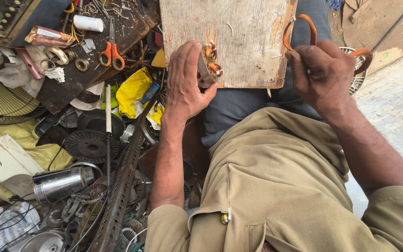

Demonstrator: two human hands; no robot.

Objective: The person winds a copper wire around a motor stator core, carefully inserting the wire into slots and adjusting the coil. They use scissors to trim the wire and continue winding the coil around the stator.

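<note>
Seen from above, over a lap in grey trousers and a khaki shirt. Left hand (184, 79) wrapped round one small motor stator (208, 64), thumb and fingers pinching it at the left edge of a single worn wooden board (239, 37) resting on the knees. Stator tilted, long axis running roughly up and down in the view, face with its orange windings turned to the right, toward the other hand. Right hand (323, 74) curled closed at the board's right edge, fingers pinching one loop of orange copper-wire coil (299, 28); loop rising up and to the left from the knuckles, long axis leaning the same way, with a second bend of the same orange wire showing past the fist on the right, in front of a wire fan guard (357, 79). Hands well apart, the board between them. To the left, a cluttered worktop: one pair of orange-handled scissors (111, 53), blades pointing away; one white roll (88, 23) lying crosswise; one yellow bag (134, 91); one perforated metal bar (120, 196) running diagonally; one shiny metal cylinder (61, 184) on its side.
</note>
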